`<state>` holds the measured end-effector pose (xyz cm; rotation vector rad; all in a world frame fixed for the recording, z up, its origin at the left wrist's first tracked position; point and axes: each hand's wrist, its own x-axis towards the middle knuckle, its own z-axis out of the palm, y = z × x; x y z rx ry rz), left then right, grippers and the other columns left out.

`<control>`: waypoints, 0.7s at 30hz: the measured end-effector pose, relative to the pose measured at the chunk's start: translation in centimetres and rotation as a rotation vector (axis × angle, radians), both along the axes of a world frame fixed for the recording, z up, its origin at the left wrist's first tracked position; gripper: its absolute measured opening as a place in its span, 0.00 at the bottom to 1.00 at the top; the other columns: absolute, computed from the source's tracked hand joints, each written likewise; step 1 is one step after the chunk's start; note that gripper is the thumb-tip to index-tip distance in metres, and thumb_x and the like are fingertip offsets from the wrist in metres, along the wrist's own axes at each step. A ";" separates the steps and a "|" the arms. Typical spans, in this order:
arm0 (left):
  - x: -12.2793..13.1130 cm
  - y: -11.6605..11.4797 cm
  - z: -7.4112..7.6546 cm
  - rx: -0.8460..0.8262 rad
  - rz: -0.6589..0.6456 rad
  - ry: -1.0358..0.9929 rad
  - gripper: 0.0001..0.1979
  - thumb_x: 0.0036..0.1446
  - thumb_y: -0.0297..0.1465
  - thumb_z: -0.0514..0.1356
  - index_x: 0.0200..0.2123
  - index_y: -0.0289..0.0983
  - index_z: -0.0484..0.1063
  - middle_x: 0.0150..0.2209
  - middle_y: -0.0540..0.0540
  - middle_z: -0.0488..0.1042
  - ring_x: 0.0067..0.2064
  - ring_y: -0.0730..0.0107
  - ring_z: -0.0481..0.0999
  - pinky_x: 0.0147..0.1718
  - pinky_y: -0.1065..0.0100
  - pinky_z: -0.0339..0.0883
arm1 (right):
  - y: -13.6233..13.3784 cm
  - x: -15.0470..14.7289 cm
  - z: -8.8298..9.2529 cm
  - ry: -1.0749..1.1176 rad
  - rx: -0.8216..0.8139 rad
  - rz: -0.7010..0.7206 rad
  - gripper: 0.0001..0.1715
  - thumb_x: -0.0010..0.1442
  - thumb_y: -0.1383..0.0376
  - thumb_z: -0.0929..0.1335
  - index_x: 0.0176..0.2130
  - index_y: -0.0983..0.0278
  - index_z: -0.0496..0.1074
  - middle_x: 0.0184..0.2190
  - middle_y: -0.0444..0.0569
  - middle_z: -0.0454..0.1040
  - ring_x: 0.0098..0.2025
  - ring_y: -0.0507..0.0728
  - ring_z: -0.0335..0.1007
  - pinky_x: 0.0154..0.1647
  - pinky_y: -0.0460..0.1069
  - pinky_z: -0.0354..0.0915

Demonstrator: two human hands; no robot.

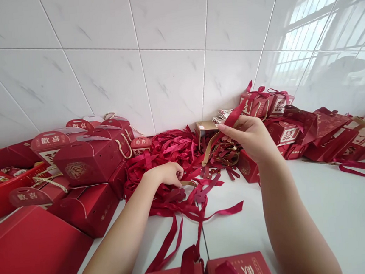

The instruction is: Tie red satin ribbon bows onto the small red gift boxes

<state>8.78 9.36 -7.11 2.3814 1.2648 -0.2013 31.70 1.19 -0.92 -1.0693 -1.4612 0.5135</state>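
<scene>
1. Above a heap of gold-and-red straps (224,155), near the wall (177,80), one strap (236,114) is up off the bench (332,213), slanting, red at its upper end and gold lower down.
2. The right hand (250,136) has it in its grip, pinched between thumb and fingers partway along.
3. The left hand (166,174) is low over the near side of the ribbons (177,145), fingers curled, a short gold strip just beside the fingertips; whether its grip has hold of anything, I cannot tell.
4. Ribbons lie tangled against the wall, left of the straps, and some ends trail forward over the bench.
5. Behind the straps is a tan carton (203,131).
6. To the right stand red boxes, several with bows; a ribbon loop (363,174) lies before them.
7. To the left, more red boxes are stacked, some with cord handles, next to a red basket (37,172).
8. Nearest, at the bottom edge, two lettered boxes sit side by side.
</scene>
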 end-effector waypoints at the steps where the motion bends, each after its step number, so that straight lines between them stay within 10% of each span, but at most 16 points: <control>1: -0.4 -0.1 0.6 0.012 0.006 -0.009 0.08 0.41 0.33 0.62 0.23 0.39 0.64 0.26 0.53 0.69 0.26 0.71 0.66 0.24 0.70 0.57 | 0.0 0.1 0.0 0.015 0.014 -0.002 0.16 0.51 0.54 0.73 0.34 0.64 0.76 0.28 0.47 0.75 0.30 0.54 0.71 0.29 0.47 0.67; 10: -3.9 -1.9 5.0 0.188 0.081 -0.300 0.14 0.48 0.43 0.61 0.28 0.39 0.64 0.27 0.53 0.67 0.29 0.72 0.65 0.27 0.72 0.59 | 2.0 1.7 -1.0 0.021 0.019 -0.167 0.15 0.50 0.58 0.72 0.35 0.65 0.74 0.32 0.49 0.76 0.36 0.57 0.73 0.39 0.52 0.68; 21: -4.6 -1.9 5.4 0.279 0.168 -0.530 0.12 0.44 0.39 0.65 0.31 0.39 0.73 0.29 0.50 0.73 0.32 0.67 0.71 0.32 0.68 0.64 | 4.0 3.4 -2.0 -0.088 -0.036 -0.578 0.17 0.47 0.55 0.72 0.33 0.64 0.71 0.26 0.45 0.72 0.29 0.55 0.67 0.36 0.52 0.64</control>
